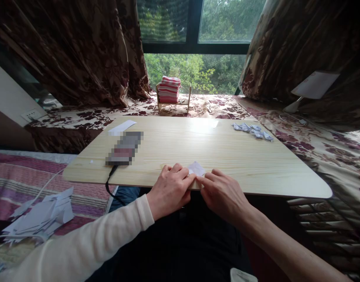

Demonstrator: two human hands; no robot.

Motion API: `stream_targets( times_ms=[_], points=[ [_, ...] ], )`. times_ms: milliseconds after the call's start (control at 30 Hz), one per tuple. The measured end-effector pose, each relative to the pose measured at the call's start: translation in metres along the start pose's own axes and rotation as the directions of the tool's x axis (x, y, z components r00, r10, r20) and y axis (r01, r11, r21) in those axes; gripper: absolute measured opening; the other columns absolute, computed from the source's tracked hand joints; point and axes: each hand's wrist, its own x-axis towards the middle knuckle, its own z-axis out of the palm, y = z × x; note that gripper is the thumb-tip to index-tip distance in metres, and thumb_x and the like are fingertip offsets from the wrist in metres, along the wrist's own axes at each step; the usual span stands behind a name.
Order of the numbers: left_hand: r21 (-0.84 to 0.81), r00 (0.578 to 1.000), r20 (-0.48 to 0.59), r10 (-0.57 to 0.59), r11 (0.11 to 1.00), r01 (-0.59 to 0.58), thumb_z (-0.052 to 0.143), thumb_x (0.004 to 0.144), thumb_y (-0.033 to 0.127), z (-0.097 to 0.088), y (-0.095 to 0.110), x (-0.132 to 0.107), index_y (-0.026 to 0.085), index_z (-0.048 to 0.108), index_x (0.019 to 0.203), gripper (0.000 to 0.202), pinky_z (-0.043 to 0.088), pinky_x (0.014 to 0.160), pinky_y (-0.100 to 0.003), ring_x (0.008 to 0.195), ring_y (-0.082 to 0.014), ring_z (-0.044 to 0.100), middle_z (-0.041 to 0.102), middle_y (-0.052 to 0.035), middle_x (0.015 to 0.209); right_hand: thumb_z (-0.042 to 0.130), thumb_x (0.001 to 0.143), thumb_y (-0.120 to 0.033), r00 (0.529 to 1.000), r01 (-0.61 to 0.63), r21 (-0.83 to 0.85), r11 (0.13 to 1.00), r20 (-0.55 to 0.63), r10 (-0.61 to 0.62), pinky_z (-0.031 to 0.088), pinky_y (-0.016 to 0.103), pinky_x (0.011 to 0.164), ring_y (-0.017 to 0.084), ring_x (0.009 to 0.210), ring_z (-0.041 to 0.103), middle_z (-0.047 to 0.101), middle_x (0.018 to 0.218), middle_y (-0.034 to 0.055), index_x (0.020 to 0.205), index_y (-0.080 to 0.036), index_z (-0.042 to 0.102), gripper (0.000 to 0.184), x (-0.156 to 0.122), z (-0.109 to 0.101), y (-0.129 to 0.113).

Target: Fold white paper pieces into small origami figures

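A small piece of white paper (197, 168), creased and folded to a point at its far side, lies at the front edge of the wooden table (168, 145). My left hand (173, 187) presses on its near left side, thumb and fingers closed. From the right, my right hand (222, 192) meets it at the near corner, with its index finger close to my left thumb. Both hands pinch the paper's near edge; the fingertips partly hide it. Several small folded paper pieces (253, 131) sit in a cluster at the table's far right.
On the table's left are a blurred-out dark device (125, 149) with a black cable (108, 184) and a white paper strip (123, 127). Many paper strips (47, 211) lie on the bed at left. Behind stand a small rack with folded cloths (169, 90) and a lamp (315, 84).
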Motion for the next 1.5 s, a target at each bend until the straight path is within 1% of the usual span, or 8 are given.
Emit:
stream_targets(
  times_ms=[267, 433, 567, 733, 900, 1067, 1267, 1500],
  points=[
    [0.070, 0.998, 0.050, 0.038, 0.997, -0.042, 0.051, 0.080, 0.017, 0.004, 0.009, 0.002, 0.007, 0.053, 0.121, 0.042, 0.041, 0.076, -0.046, 0.101, -0.0302, 0.047, 0.061, -0.0126, 0.108, 0.051, 0.078, -0.009, 0.999, -0.027, -0.014, 1.000, 0.024, 0.028, 0.034, 0.031, 0.060, 0.021, 0.072, 0.051, 0.065, 0.072, 0.0052, 0.094, -0.016, 0.069, 0.024, -0.001, -0.001, -0.006],
    [-0.110, 1.000, 0.004, -0.025, 0.994, 0.025, 0.057, 0.075, 0.016, -0.001, -0.004, -0.003, 0.014, 0.054, 0.123, 0.047, 0.042, 0.087, -0.043, 0.104, -0.0278, 0.048, 0.061, -0.0095, 0.105, 0.049, 0.080, -0.009, 1.000, -0.008, 0.015, 1.000, 0.010, 0.008, 0.042, 0.030, 0.063, 0.021, 0.075, 0.053, 0.065, 0.078, 0.0048, 0.110, -0.017, 0.065, 0.034, -0.010, -0.003, -0.001],
    [-0.285, 0.998, -0.048, -0.044, 0.958, 0.028, 0.061, 0.076, 0.020, -0.007, -0.020, -0.016, 0.014, 0.044, 0.133, 0.060, 0.038, 0.100, -0.042, 0.112, -0.0253, 0.047, 0.056, -0.0110, 0.120, 0.041, 0.089, -0.014, 0.995, -0.067, 0.224, 0.972, -0.061, 0.083, 0.048, 0.032, 0.072, 0.021, 0.082, 0.057, 0.068, 0.086, 0.0070, 0.114, -0.016, 0.063, 0.034, -0.017, -0.003, 0.018],
    [-0.228, 0.988, -0.147, -0.042, 0.974, 0.008, 0.058, 0.081, 0.023, -0.010, -0.019, -0.016, 0.016, 0.050, 0.128, 0.049, 0.034, 0.103, -0.044, 0.115, -0.0260, 0.044, 0.054, -0.0114, 0.122, 0.039, 0.090, -0.017, 0.981, -0.111, 0.284, 0.952, -0.123, 0.151, 0.050, 0.035, 0.070, 0.022, 0.081, 0.058, 0.067, 0.086, 0.0082, 0.118, -0.015, 0.062, 0.036, -0.025, 0.000, 0.030],
    [-0.163, 1.000, -0.015, 0.022, 0.986, -0.024, 0.064, 0.077, 0.038, -0.006, -0.011, -0.001, 0.018, 0.050, 0.129, 0.058, 0.028, 0.106, -0.050, 0.119, -0.0297, 0.043, 0.052, -0.0114, 0.129, 0.040, 0.090, -0.015, 0.992, -0.077, 0.308, 0.948, -0.071, 0.104, 0.050, 0.037, 0.071, 0.023, 0.081, 0.056, 0.065, 0.084, 0.0084, 0.119, -0.014, 0.061, 0.036, -0.029, 0.000, 0.025],
    [-0.075, 0.995, -0.006, -0.098, 0.992, 0.097, 0.062, 0.079, 0.040, -0.004, 0.013, -0.013, 0.015, 0.049, 0.129, 0.058, 0.025, 0.107, -0.052, 0.116, -0.0305, 0.045, 0.054, -0.0127, 0.126, 0.039, 0.091, -0.015, 0.988, -0.113, 0.323, 0.940, -0.066, 0.141, 0.049, 0.038, 0.073, 0.024, 0.084, 0.055, 0.066, 0.088, 0.0089, 0.115, -0.015, 0.063, 0.034, -0.030, -0.002, 0.026],
    [-0.082, 0.960, -0.044, -0.276, 0.959, 0.272, 0.060, 0.081, 0.037, 0.001, 0.046, -0.030, 0.012, 0.050, 0.130, 0.055, 0.036, 0.098, -0.051, 0.109, -0.0303, 0.049, 0.058, -0.0129, 0.119, 0.044, 0.091, -0.019, 0.964, -0.241, 0.339, 0.909, -0.026, 0.265, 0.046, 0.036, 0.080, 0.023, 0.091, 0.057, 0.066, 0.093, 0.0071, 0.100, -0.018, 0.068, 0.026, -0.006, 0.000, 0.009],
    [-0.125, 0.968, -0.146, -0.202, 0.975, 0.185, 0.055, 0.085, 0.031, -0.003, 0.027, -0.035, 0.013, 0.050, 0.130, 0.049, 0.032, 0.104, -0.050, 0.118, -0.0288, 0.047, 0.056, -0.0125, 0.128, 0.045, 0.092, -0.024, 0.947, -0.310, 0.317, 0.896, 0.021, 0.320, 0.044, 0.033, 0.077, 0.021, 0.088, 0.059, 0.064, 0.088, 0.0051, 0.085, -0.020, 0.068, 0.024, 0.021, 0.003, -0.001]
  ],
)
